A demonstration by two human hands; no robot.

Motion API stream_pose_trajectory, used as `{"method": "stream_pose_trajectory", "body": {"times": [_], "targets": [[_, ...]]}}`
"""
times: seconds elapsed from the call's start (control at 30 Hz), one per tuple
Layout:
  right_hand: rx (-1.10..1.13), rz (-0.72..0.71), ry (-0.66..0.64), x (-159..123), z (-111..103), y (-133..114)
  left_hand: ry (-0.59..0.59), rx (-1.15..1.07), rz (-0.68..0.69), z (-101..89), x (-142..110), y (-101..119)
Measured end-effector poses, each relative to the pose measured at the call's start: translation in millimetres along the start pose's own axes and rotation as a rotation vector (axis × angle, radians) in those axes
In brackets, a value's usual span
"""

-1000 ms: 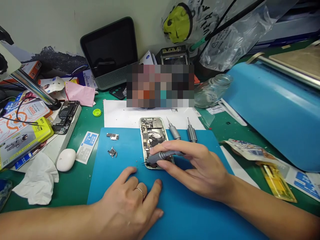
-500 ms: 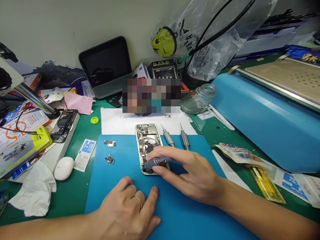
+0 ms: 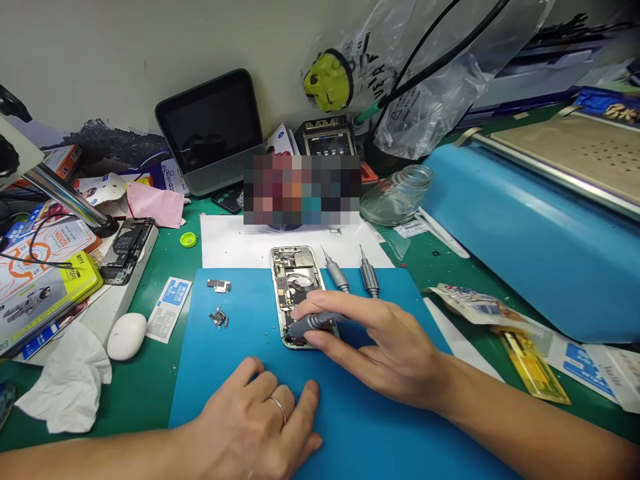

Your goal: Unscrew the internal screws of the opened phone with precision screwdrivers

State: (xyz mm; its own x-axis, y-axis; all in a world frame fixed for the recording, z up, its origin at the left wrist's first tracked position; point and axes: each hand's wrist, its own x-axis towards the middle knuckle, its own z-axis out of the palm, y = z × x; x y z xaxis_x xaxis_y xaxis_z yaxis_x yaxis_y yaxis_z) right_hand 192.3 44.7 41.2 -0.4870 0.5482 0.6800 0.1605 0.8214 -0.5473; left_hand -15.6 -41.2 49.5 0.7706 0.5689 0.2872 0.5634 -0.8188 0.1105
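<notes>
An opened smartphone (image 3: 295,280) lies on the blue mat (image 3: 240,360), its inner parts bare. My right hand (image 3: 395,347) is closed around a grey screwdriver (image 3: 315,323), held slanted over the phone's lower end. The driver's tip is too small to make out against the phone. My left hand (image 3: 255,413), wearing a ring, rests on the mat below the phone. Its index finger is stretched out, the others are partly bent, and I see nothing held. Two more screwdrivers, one (image 3: 336,272) beside another (image 3: 369,273), lie right of the phone.
Small metal phone parts (image 3: 219,317) and tiny screws lie on the mat's left. A white earbud case (image 3: 127,337) and crumpled tissue (image 3: 70,380) are further left. A glass jar (image 3: 397,193) lies behind; a blue machine (image 3: 505,240) takes up the right.
Almost nothing differs. My left index finger has shifted very slightly downward and right; my right hand keeps the screwdriver at the same place on the phone.
</notes>
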Motion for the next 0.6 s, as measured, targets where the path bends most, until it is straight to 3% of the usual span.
{"method": "stream_pose_trajectory", "body": {"times": [0.6], "targets": [[0.001,-0.011,-0.005,0.1,-1.2,0.0,-0.057,0.006,0.004,-0.2,-1.1,0.7]]}}
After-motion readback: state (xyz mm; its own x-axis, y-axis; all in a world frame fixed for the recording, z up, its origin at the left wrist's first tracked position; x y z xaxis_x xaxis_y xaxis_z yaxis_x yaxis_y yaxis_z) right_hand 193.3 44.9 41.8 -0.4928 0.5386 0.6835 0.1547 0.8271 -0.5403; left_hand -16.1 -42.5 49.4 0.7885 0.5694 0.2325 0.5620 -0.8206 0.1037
